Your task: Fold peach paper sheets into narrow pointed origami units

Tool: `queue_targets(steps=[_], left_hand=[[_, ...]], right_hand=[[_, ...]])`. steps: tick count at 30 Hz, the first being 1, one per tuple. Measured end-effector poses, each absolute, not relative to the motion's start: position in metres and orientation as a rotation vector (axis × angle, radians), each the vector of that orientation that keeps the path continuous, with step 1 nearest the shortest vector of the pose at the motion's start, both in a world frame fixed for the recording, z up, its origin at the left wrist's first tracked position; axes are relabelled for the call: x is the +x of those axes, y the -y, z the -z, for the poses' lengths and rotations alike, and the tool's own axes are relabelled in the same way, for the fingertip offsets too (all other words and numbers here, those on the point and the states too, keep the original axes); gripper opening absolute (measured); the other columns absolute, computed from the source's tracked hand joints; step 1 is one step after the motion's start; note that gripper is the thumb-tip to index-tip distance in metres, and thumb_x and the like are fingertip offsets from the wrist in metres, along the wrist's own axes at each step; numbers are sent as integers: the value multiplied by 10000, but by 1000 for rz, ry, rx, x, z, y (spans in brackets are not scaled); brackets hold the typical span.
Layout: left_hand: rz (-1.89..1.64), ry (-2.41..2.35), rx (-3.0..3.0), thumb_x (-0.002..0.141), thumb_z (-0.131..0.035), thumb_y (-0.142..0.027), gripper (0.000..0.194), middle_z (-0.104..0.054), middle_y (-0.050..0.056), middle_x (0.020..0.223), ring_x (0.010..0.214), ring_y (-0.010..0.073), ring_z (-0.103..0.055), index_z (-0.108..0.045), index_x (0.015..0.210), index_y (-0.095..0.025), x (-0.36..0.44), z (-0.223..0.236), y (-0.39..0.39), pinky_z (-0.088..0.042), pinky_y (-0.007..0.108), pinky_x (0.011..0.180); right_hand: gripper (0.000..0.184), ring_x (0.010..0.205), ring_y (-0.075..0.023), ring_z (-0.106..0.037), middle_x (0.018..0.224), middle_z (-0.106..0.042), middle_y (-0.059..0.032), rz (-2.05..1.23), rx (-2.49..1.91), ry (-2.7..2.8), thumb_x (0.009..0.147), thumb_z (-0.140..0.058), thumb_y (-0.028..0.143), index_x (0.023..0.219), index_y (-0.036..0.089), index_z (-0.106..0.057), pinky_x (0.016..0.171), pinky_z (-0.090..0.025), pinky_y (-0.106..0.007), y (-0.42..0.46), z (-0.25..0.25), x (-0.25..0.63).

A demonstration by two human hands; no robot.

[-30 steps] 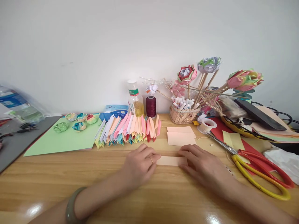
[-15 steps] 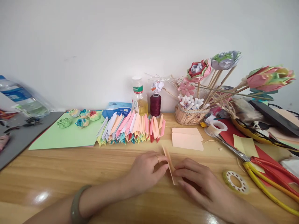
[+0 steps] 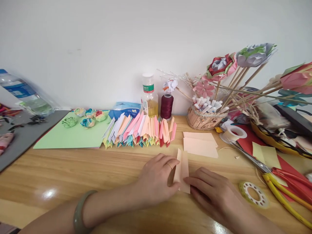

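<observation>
On my far left, little flowers point(image 3: 69, 122) rest on a green sheet point(image 3: 80, 138), and right of that the folded pieces point(image 3: 140, 130) stand in a row, beyond my hands. My left hand point(image 3: 158, 177) comes in from the near left and meets the paper point(image 3: 184, 170) along its left side: index finger toward the far half, thumb toward the near end, gripping the raised left flap between them. The paper lies between my two hands on the worktop point(image 3: 73, 169), its long axis running roughly from near to far, its far end toward the gap between the folded pieces and two pale sheets point(image 3: 201, 146). Neither hand is nearer, since both touch it. My right hand point(image 3: 212, 187) comes from the near right, fingers curled, tips on the right edge toward the near end; I cannot tell whether its thumb pinches from beneath or just sits alongside. Farther right, well apart from the paper, are the tape point(image 3: 245, 190), just beside my right hand, and the scissors point(image 3: 263, 167).
</observation>
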State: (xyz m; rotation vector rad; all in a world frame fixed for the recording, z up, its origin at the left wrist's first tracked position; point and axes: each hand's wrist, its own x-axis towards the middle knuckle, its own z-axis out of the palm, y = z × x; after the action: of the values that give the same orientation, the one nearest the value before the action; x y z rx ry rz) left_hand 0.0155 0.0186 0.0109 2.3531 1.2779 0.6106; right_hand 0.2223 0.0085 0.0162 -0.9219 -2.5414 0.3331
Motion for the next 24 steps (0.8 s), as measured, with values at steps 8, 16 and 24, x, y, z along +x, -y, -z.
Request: queue_targets(steps=[8, 16, 24], left_hand=[[-704, -1172, 2480, 764, -641, -141, 274, -585, 37, 1030, 952, 186, -508, -602, 1033, -181, 9, -5, -13, -461, 315, 825], [-925, -985, 2952, 890, -445, -90, 247, -549, 16, 677, 707, 149, -481, -589, 698, -148, 8, 3, 7, -387, 287, 645], [-1012, -924, 3017, 826, -410, -1, 266, -558, 47, 643, 708, 181, -529, -560, 647, -128, 11, 0, 17, -402, 309, 626]], right_hand=[[121, 787, -172, -557, 845, -633, -32, -233, -817, 2582, 883, -500, 177, 844, 200, -613, 673, -414, -312, -12, -14, 223], [87, 781, -167, -553, 827, -613, -23, -456, -999, 2514, 866, -533, 213, 795, 204, -583, 679, -418, -313, -7, -16, 221], [136, 762, -160, -548, 813, -606, -30, -488, -1024, 2435, 863, -499, 161, 799, 211, -607, 644, -421, -285, -1, -15, 214]])
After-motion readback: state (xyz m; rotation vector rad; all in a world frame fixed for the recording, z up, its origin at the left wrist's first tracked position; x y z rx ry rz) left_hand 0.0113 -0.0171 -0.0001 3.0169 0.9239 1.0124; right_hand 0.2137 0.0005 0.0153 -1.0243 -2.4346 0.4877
